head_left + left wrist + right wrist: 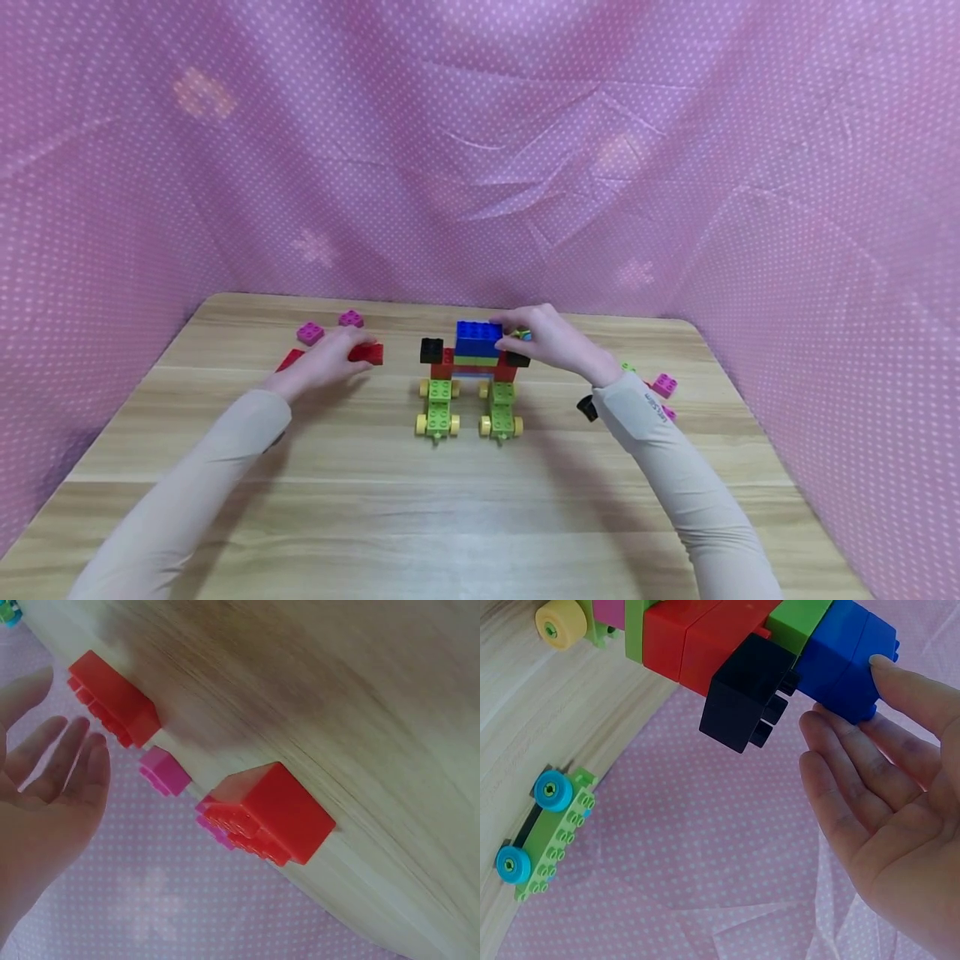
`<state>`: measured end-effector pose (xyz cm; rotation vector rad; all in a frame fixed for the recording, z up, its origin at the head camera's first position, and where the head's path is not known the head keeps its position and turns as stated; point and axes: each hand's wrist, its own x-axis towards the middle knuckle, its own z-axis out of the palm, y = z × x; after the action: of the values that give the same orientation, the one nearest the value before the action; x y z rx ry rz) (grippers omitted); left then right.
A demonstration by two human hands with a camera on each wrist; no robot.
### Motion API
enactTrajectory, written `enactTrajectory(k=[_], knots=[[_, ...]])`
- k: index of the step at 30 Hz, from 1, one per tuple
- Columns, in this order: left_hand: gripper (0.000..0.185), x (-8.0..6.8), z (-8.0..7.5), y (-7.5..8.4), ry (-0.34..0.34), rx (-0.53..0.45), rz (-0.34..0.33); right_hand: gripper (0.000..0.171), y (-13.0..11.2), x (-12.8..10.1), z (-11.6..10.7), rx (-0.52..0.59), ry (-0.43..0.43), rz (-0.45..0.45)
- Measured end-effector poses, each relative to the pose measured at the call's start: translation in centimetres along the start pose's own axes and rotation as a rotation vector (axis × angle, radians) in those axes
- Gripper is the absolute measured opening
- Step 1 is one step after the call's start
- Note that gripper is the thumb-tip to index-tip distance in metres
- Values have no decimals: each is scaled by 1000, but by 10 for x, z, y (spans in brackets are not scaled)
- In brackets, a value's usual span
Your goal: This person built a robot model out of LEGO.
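In the middle of the table stands a toy-brick build: two green wheeled bases (439, 408) with yellow wheels, red bricks (697, 637) above, black bricks (431, 350) at both sides and stacked blue bricks (478, 337) on top. My right hand (551, 337) pinches the upper blue brick (874, 645) at its right end between thumb and fingers. My left hand (326, 362) hovers over a red brick (367, 354) left of the build. The left wrist view shows its fingers loosely spread, apart from that red brick (116, 697), with nothing held.
Two pink bricks (310, 333) and another red brick (290, 359) lie at the back left. A green wheeled base (555, 832) with blue wheels stands behind the build. To the right are pink bricks (664, 384) and a black piece (587, 407). Pink dotted cloth (480, 167) surrounds the table.
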<state>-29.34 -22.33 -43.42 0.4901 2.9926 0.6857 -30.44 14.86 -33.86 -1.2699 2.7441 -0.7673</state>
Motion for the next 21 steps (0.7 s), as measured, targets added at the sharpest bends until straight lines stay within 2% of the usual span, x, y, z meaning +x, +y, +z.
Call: enactTrajectory(k=[7,11,21], knots=[[56,-4,-1,-4,17,64,9,40,1,-1,1,-13,-5,-8],[55,-3,1,-7,23,67,17,40,1,-1,1,-18,-5,-13],[43,-3,0,-10,49,98,-47,40,0,-1,0,-21,-7,-21]])
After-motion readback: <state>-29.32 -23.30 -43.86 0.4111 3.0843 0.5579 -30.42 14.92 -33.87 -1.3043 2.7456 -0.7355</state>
